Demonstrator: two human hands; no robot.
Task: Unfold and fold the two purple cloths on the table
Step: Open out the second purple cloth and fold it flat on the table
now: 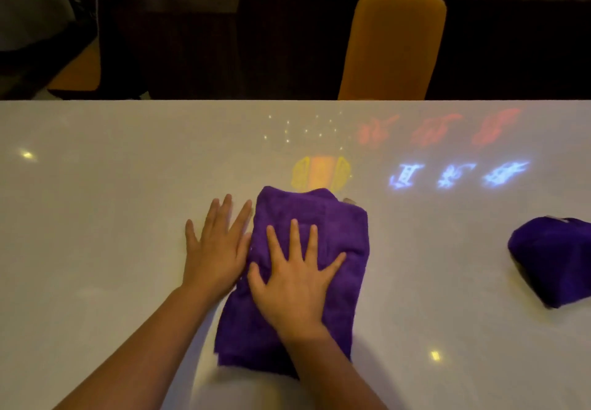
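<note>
At frame centre, my right hand (295, 285) lies flat, grip released, on the soft, light purple cloth (335, 250); left hand (217, 250) flat, released on the surface (96, 218). I'd pinch corners.

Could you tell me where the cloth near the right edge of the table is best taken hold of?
Probably at the near left corner of the right cloth, coming from its left: that side faces bare table, while its right part runs out of view.

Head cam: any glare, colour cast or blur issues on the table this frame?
Head view: dim, warm light; the glossy table mirrors red, blue and yellow signs plus small bright spots; the room behind is near black; the far-right cloth is dark and cut off; both hands and the centre cloth look sharp.
</note>
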